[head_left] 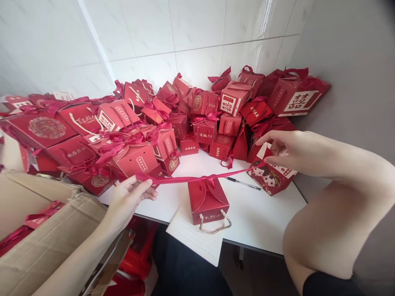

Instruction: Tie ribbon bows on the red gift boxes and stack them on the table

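Observation:
A small red gift box [207, 202] with a gold rope handle stands on the white table [262, 218] near its front edge. A red ribbon [185, 179] runs through a knot on top of the box and is stretched out to both sides. My left hand [128, 197] pinches the ribbon's left end. My right hand [282, 148] pinches the right end, above a red box with a cartoon couple [270, 176].
Many red gift boxes [160, 123] with ribbons are heaped across the back of the table against the tiled wall. A black pen [242, 183] lies right of the small box, a white sheet [194, 238] under it. An open cardboard carton [40, 230] sits at the left.

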### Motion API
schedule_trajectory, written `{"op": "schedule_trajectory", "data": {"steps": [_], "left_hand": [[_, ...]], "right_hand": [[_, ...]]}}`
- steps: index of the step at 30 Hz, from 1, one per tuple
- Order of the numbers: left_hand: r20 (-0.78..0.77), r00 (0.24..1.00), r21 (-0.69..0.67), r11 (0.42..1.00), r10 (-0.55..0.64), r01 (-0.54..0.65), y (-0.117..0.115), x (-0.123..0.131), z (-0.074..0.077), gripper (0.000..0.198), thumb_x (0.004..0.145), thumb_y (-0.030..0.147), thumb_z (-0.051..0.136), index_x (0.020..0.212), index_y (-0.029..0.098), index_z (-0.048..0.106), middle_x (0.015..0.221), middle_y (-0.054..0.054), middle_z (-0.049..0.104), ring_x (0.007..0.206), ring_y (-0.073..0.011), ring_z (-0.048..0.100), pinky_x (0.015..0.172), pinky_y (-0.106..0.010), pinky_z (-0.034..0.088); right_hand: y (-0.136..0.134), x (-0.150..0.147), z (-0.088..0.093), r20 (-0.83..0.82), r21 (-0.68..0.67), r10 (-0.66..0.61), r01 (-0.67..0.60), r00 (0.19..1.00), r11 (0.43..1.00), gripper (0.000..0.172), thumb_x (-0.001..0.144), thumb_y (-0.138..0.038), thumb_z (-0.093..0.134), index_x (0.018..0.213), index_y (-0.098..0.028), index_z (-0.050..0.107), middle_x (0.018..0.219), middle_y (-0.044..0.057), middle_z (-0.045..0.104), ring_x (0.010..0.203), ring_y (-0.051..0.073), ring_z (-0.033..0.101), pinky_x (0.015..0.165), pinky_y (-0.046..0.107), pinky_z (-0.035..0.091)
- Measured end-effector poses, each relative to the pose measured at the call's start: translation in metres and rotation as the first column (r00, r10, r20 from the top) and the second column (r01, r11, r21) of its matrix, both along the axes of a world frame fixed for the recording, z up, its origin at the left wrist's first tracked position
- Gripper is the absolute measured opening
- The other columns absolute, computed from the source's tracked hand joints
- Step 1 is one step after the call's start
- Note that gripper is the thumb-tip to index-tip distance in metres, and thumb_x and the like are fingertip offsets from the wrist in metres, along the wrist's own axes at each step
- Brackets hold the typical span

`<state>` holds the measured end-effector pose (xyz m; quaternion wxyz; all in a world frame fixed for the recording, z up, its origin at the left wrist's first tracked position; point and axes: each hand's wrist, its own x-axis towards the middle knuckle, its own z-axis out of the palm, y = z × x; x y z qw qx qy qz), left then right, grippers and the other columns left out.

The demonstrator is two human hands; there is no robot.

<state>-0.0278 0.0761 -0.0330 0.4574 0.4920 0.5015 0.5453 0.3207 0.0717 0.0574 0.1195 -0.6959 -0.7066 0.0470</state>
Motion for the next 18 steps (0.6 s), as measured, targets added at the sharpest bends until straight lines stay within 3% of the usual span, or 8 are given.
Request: {"op": "schedule_trajectory", "data": {"steps": [13, 18], "left_hand": [[-0.085, 0.994, -0.084, 0.993, 0.070, -0.078, -0.003, -0.007, -0.014, 0.024, 0.052, 0.030, 0.075, 0.060, 0.016, 0.058, 0.052, 0.000, 0.058, 0.047, -0.0147, 0.057, 0.039, -0.023, 0.048], [-0.136, 0.987, -0.121, 0.987, 0.087, -0.103, -0.003, -0.016, -0.019, 0.030, 0.051, 0.034, 0.077, 0.065, 0.015, 0.058, 0.058, 0.000, 0.059, 0.051, -0.0148, 0.057, 0.034, -0.020, 0.045]], "right_hand": [[0.011, 0.002, 0.003, 0.067, -0.105, -0.135, 0.142, 0.989, 0.984, 0.029, 0.068, -0.016, 0.055, 0.095, -0.023, 0.063, 0.084, 0.004, 0.065, 0.066, 0.016, 0.057, 0.052, 0.026, 0.040], [0.022, 0.011, -0.003, 0.021, -0.121, -0.127, 0.128, 0.992, 0.984, 0.030, 0.060, -0.014, 0.057, 0.086, -0.024, 0.068, 0.078, 0.004, 0.066, 0.056, 0.014, 0.056, 0.049, 0.026, 0.039]]}}
